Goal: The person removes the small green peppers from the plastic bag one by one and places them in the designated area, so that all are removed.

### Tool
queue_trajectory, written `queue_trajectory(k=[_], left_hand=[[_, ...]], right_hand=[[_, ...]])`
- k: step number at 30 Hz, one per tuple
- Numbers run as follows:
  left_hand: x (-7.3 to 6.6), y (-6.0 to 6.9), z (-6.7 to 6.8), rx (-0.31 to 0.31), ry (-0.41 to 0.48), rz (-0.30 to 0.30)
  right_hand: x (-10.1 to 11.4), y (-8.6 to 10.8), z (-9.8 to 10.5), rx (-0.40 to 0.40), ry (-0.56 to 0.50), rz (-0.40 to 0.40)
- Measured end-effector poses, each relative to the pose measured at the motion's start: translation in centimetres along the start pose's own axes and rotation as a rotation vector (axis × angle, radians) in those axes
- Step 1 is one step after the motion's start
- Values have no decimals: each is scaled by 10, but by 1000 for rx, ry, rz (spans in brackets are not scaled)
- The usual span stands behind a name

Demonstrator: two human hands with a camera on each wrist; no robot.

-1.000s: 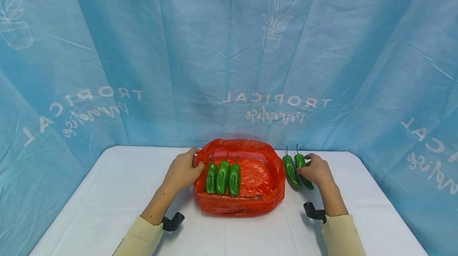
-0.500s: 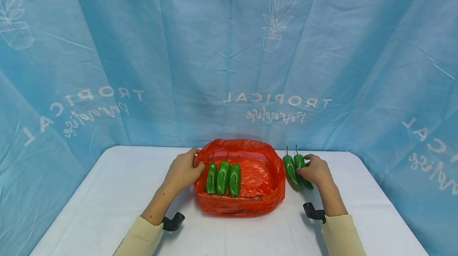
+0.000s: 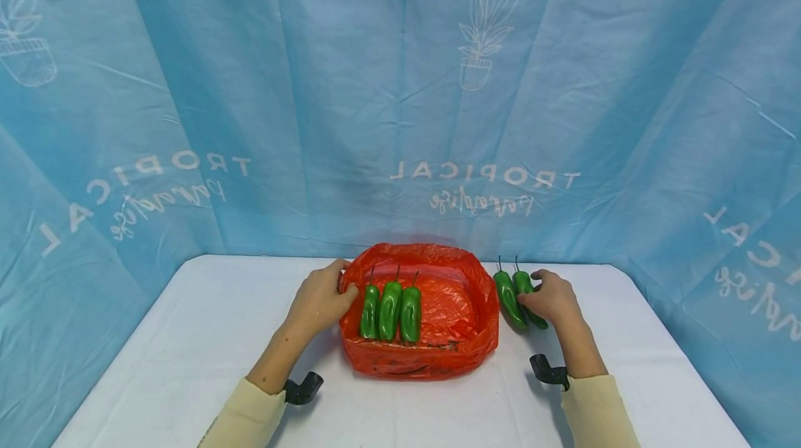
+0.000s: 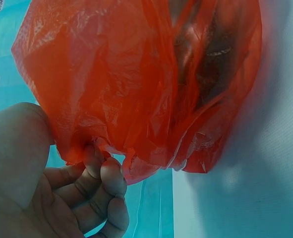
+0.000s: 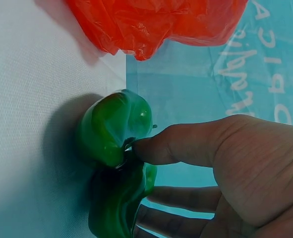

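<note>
The outer pepper (image 3: 523,282) lies to the right of the bag (image 3: 425,368), on the side of its neighbour that faces away from it. The right hand (image 3: 553,298) has it: the thumb bears on the side toward the bag and the fingers lie along the far side, so this grip is closed down to the pepper's width. Its shadow falls close beneath it, and it looks to be resting on the bench (image 3: 438,413) rather than lifted.

The inner pepper (image 3: 510,300) lies between the outer pepper and the bag, just beside the bag's right wall. In the right wrist view the two peppers seem to touch, and the right thumb's tip sits where they meet, perhaps brushing both.

Inside the bag, three peppers (image 3: 389,310) lie side by side toward its left, stems pointing to its far rim; the right part of its floor is bare. The left hand (image 3: 322,298) pinches the bag's left edge, fingers bent in and drawn nearly together on the thin plastic. Something dark shows through the bag's wall, too unclear to name.

As for progress, the work looks partway: three peppers are in the bag and two are outside it, one of them in the grip but not carried anywhere yet, the other not gripped.

Beyond the bag hangs a blue curtain (image 3: 344,121).
</note>
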State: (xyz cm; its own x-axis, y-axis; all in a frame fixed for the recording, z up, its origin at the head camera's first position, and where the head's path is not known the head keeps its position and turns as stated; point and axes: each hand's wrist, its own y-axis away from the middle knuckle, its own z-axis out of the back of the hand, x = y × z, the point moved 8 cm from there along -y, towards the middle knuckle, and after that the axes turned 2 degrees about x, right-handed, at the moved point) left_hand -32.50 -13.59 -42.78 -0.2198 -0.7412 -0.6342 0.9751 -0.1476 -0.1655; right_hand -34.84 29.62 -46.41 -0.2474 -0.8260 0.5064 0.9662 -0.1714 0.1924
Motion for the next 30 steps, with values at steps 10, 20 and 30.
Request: queue_trajectory(k=[10, 20, 30], left_hand=[[0, 0, 0, 10, 3, 1], [1, 0, -1, 8, 2, 0], [0, -1, -1, 7, 1, 2]], right_hand=[[6, 5, 8, -28, 10, 23], [35, 24, 24, -87, -4, 109], [62, 42, 32, -132, -14, 194]])
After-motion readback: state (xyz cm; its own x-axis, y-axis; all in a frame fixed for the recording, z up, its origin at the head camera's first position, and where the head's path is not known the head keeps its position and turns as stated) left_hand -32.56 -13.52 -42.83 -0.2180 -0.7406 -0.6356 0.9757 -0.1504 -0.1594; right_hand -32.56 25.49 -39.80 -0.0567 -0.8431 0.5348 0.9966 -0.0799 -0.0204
